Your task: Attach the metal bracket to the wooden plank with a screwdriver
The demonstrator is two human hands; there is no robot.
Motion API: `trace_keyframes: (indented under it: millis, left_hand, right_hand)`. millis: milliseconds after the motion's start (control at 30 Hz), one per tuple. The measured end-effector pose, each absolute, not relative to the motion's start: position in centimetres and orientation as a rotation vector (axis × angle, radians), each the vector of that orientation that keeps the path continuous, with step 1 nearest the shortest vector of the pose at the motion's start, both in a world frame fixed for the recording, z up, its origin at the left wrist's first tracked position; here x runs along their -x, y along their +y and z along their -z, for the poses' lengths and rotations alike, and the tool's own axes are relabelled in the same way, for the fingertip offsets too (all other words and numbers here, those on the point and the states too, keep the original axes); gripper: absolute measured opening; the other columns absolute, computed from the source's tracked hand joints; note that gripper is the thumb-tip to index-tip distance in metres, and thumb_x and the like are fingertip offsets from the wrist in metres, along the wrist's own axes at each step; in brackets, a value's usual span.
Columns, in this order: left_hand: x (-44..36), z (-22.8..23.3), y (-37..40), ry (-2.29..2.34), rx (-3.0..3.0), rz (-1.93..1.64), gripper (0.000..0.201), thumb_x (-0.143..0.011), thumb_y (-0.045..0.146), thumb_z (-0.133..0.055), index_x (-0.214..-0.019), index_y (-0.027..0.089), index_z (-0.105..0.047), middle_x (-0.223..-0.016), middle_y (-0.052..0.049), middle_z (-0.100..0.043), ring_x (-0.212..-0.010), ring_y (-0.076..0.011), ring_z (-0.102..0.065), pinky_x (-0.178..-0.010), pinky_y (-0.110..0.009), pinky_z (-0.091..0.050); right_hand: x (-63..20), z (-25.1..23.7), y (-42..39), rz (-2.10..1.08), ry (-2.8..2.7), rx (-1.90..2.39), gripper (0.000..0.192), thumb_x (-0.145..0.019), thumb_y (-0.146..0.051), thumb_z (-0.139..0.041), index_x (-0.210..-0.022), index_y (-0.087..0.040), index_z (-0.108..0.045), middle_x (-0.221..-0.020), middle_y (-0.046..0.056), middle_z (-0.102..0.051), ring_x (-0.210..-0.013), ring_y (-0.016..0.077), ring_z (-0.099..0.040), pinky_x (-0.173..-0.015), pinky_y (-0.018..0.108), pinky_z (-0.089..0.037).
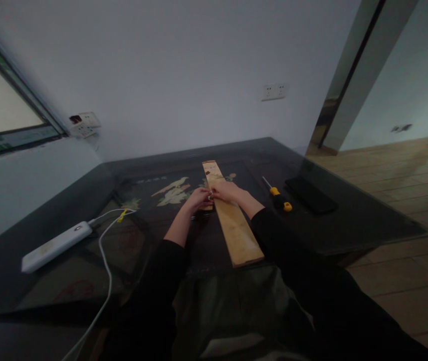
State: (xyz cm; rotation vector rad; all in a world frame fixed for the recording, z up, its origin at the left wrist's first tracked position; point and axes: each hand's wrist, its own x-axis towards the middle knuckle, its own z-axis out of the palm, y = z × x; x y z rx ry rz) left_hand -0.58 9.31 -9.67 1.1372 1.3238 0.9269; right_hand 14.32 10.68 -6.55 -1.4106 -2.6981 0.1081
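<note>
Your left hand (198,199) and right hand (226,191) meet on the long pale wooden plank (232,225), fingers curled; whether they pinch anything, you cannot tell. A yellow-handled screwdriver (277,194) lies just right of it.

The table (349,220) is dark and glossy, with a pale bird-and-flower inlay (172,193) set in its top. A long wooden plank (236,230) lies lengthwise near the centre, its near end reaching the front edge. To the right of the plank lies a yellow-handled screwdriver (278,195), and just beyond it a flat black phone (310,195). On the left rests a white power bank (56,245) with a white cable (104,260) trailing off the front edge.
</note>
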Motion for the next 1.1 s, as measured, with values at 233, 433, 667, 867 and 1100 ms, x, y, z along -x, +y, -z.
trace_keyframes:
  millis: [233,433,667,867,1100]
  left_hand:
    - [0.5,9.9,9.5,1.332,-1.121,-0.938,0.012,-0.083,0.011,-0.064,-0.081,0.016,-0.053,-0.068,0.001,-0.061,-0.05,-0.0056,-0.058,-0.054,-0.017,-0.053]
    - [0.7,10.2,9.8,1.34,-1.159,-0.905,0.009,-0.083,0.009,-0.061,-0.081,0.016,-0.056,-0.068,0.0,-0.063,-0.05,-0.006,-0.058,-0.056,-0.017,-0.052]
    - [0.6,10.0,9.5,1.377,-1.129,-0.892,0.011,-0.083,0.013,-0.062,-0.088,0.016,-0.054,-0.066,-0.001,-0.064,-0.048,-0.0078,-0.06,-0.054,-0.019,-0.051]
    - [0.4,9.7,9.3,1.354,-1.128,-0.933,0.013,-0.083,0.012,-0.064,-0.089,0.017,-0.055,-0.065,-0.001,-0.064,-0.05,-0.0076,-0.06,-0.055,-0.018,-0.053]
    - [0.3,9.9,9.2,1.465,-1.184,-0.882,0.009,-0.089,0.017,-0.059,-0.094,0.017,-0.052,-0.062,0.001,-0.062,-0.044,-0.0074,-0.058,-0.045,-0.016,-0.046]
  right_hand:
    - [-13.8,5.5,9.6,-0.013,-2.701,1.411,0.028,-0.093,-0.027,-0.049,-0.109,-0.014,-0.069,-0.112,0.018,-0.07,-0.104,0.0289,-0.066,-0.078,0.031,-0.049]
    - [-13.5,4.3,8.4,0.017,-2.72,1.404,0.026,-0.09,-0.017,-0.049,-0.104,-0.014,-0.071,-0.11,0.018,-0.071,-0.104,0.0287,-0.066,-0.082,0.033,-0.05]
    - [-13.8,5.0,8.8,0.015,-2.672,1.392,0.027,-0.09,-0.03,-0.053,-0.108,-0.017,-0.068,-0.113,0.016,-0.069,-0.105,0.0294,-0.066,-0.081,0.034,-0.051]
    - [-13.9,5.5,8.9,-0.03,-2.704,1.421,0.034,-0.094,-0.034,-0.047,-0.118,-0.018,-0.066,-0.117,0.016,-0.069,-0.108,0.0293,-0.064,-0.084,0.034,-0.05]
    - [-13.4,4.2,8.2,0.093,-2.723,1.356,0.028,-0.092,-0.018,-0.047,-0.107,-0.012,-0.07,-0.109,0.019,-0.071,-0.107,0.031,-0.065,-0.082,0.034,-0.05]
